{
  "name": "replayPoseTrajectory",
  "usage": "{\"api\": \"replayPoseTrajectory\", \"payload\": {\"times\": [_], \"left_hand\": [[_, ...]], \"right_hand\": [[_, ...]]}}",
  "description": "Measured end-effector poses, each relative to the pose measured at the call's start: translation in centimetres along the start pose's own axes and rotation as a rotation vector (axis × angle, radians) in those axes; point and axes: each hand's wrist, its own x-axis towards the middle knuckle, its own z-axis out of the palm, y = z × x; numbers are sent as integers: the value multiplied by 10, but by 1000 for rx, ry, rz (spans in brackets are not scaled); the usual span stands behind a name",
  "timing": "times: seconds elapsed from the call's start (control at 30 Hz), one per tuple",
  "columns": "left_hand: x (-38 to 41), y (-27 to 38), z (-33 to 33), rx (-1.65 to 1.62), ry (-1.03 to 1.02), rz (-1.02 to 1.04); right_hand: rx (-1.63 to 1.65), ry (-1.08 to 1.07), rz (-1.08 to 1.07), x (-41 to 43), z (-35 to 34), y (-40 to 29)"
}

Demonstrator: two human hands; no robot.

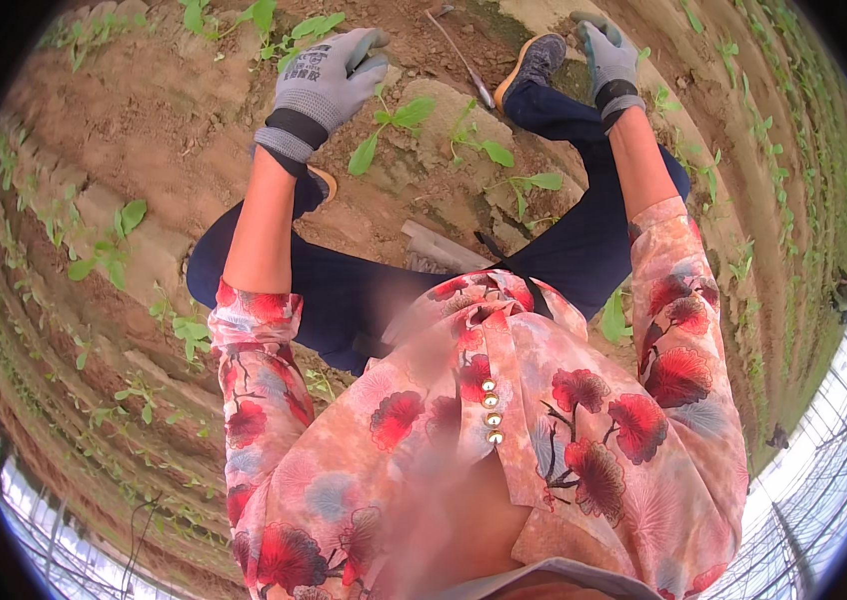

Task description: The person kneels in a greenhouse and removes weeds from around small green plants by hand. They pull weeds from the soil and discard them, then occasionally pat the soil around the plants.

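Note:
My left hand [330, 79], in a grey knit work glove with printing on its back, hangs over the soil beside a leafy seedling [311, 30]. Its thumb and forefinger are apart, with nothing seen between them. My right hand [608, 54], gloved the same way, is near my shoe [532, 67] at the right. Its fingers bend away from me, and whatever they might hold is hidden. A thin hand tool [461, 56] with a pale handle end lies on the soil between my hands. Below it, young broad-leaved seedlings [393, 124] grow in a row.
My bent legs in dark trousers [348, 281] straddle the seedling row. A pale, partly hidden object [446, 247] sits between my thighs. More seedlings [107, 251] stand at the left, and planted rows [768, 150] curve along the right. Greenhouse framing [828, 480] shows at the rim.

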Motion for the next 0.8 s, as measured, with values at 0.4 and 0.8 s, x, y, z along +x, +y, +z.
{"api": "replayPoseTrajectory", "payload": {"times": [0.4, 0.8], "left_hand": [[11, -115, 81, -381, -58, -382], [166, -170, 266, 350, -811, -601]], "right_hand": [[278, -173, 24, 34, 34, -43], [525, -18, 198, 15, 35, -121]]}}
